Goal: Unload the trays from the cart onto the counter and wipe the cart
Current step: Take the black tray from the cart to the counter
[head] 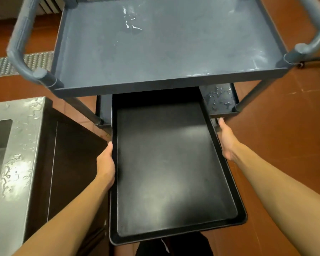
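Gripping the long left edge of a black tray (166, 167), the left hand (105, 165) has its thumb along the rim while the other fingers are hidden under the tray. The right hand (226, 139) lies against the opposite long edge with fingers stretched forward along the side; it is blurred, and whether it clasps the rim or only presses flat against it I cannot tell. Both forearms are bare.

The tray is a shallow rectangle with rounded corners and a raised lip, its matt surface dully reflecting light. Its far end sits under the top shelf of the cart (166, 45), over the lower shelf (220, 100); its near end juts out past the cart toward the person.

The cart is dark grey plastic, with round tubular handles and legs. Its top shelf is a wide rimmed rectangle, scuffed and streaked with pale wet smears. The lower shelf carries scattered water droplets to the right of the tray.

To the left stands a stainless steel table (20, 148), its top wet and shiny, with a sink basin cut into it. The floor (284, 126) is reddish-brown tile.
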